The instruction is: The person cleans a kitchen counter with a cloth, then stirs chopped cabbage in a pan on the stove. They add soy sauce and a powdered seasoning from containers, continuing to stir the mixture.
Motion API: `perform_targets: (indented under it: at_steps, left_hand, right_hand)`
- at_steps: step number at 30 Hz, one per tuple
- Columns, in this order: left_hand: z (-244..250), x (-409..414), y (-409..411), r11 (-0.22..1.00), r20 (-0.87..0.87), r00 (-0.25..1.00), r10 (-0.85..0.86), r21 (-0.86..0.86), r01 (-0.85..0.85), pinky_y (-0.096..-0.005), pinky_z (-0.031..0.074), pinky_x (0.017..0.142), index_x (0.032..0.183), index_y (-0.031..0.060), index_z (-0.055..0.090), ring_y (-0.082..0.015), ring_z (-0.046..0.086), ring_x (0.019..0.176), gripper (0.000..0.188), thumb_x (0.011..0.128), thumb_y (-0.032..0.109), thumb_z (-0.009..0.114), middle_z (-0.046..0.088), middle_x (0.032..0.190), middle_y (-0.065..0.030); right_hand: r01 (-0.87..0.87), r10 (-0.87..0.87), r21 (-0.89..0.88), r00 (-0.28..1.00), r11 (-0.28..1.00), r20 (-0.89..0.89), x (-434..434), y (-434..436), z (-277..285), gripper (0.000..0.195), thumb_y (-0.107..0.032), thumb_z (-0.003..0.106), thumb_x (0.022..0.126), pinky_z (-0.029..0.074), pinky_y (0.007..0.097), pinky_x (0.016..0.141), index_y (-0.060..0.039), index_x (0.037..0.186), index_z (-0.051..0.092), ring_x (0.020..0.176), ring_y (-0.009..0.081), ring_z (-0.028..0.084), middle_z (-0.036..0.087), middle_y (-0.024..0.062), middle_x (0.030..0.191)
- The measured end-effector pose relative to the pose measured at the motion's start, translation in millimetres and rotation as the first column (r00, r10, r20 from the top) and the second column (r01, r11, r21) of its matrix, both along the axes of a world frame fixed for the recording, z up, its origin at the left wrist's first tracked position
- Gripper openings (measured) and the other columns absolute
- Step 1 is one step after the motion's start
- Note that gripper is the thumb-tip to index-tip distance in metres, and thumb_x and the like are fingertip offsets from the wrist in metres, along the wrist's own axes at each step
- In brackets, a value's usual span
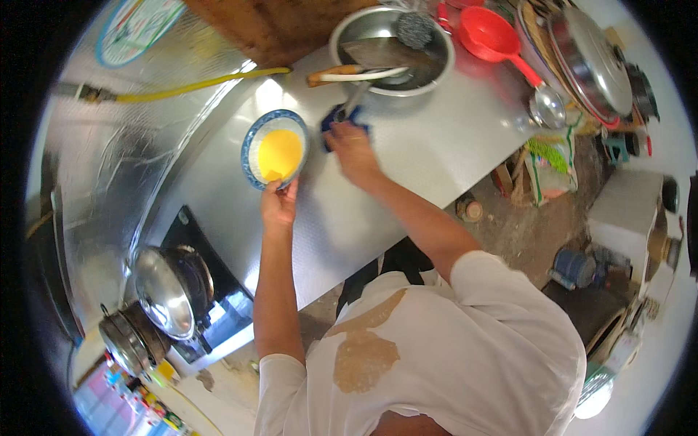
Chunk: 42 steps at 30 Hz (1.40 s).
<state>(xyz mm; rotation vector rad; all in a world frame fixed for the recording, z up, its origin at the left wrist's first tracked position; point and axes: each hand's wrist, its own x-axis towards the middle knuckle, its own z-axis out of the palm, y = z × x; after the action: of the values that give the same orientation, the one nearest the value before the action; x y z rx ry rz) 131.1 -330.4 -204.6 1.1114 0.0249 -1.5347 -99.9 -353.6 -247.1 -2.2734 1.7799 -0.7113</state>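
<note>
My left hand [280, 203] grips the near rim of a blue-patterned bowl [251, 136], thumb on top. Inside the bowl lies a smooth yellow liquid [281, 154] that looks like beaten egg. To the right, my right hand [353, 150] has its fingers on a dark blue cloth [334, 117] on the metal counter. A grey metal handle [357, 102] runs from the basin down to the cloth. Its end, near my fingertips, is partly hidden.
Beyond my right hand, a steel basin [338, 48] holds a cleaver [376, 52] and a steel-wool scrubber [414, 30]. A red ladle [489, 34] lies at its right. A lidded pan [166, 291] stands on the black cooktop [232, 291] at left. The counter [349, 218] ends before my body.
</note>
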Motion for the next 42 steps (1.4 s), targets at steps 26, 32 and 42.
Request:
perform_targets:
  at_steps: [26, 32, 42]
  left_hand:
    - [-38.7, -33.3, -46.7, 0.973, 0.076, 0.975, -0.209, -0.085, 0.215, -0.0432, 0.050, 0.107, 0.137, -0.0088, 0.040, -0.0328, 0.056, 0.122, 0.038, 0.104, 0.011, 0.045, 0.050, 0.136, -0.0221]
    - [-1.7, -49.2, 14.1, 0.938, 0.189, 0.919, -0.346, 0.061, 0.341, -0.0418, 0.054, 0.098, 0.138, -0.0055, 0.039, -0.0317, 0.063, 0.112, 0.049, 0.096, 0.012, 0.058, 0.060, 0.124, -0.0212]
    - [68.6, 3.9, 154.5, 0.944, 0.257, 0.914, -0.314, 0.191, 0.271, -0.0397, 0.057, 0.086, 0.137, -0.0010, 0.046, -0.0281, 0.068, 0.103, 0.046, 0.095, 0.013, 0.061, 0.065, 0.118, -0.0189]
  right_hand:
    - [0.274, -0.268, 0.021, 0.954, 0.962, -0.136, -188.7, 94.3, 20.6, 0.046, -0.008, 0.053, 0.092, 0.033, 0.0479, 0.114, -0.0104, 0.138, 0.054, 0.135, 0.0379, 0.045, 0.050, 0.0185, 0.144]
    - [0.464, -0.467, -0.060, 0.882, 0.884, -0.058, -319.2, 52.1, 15.5, 0.043, -0.009, 0.055, 0.092, 0.038, 0.0480, 0.111, -0.0094, 0.135, 0.056, 0.130, 0.0401, 0.048, 0.051, 0.0209, 0.141]
    - [0.596, -0.526, 0.018, 0.721, 0.802, -0.452, -372.6, 137.1, -26.0, 0.045, -0.012, 0.059, 0.093, 0.046, 0.0421, 0.098, -0.0040, 0.137, 0.055, 0.109, 0.0395, 0.061, 0.060, 0.0231, 0.130]
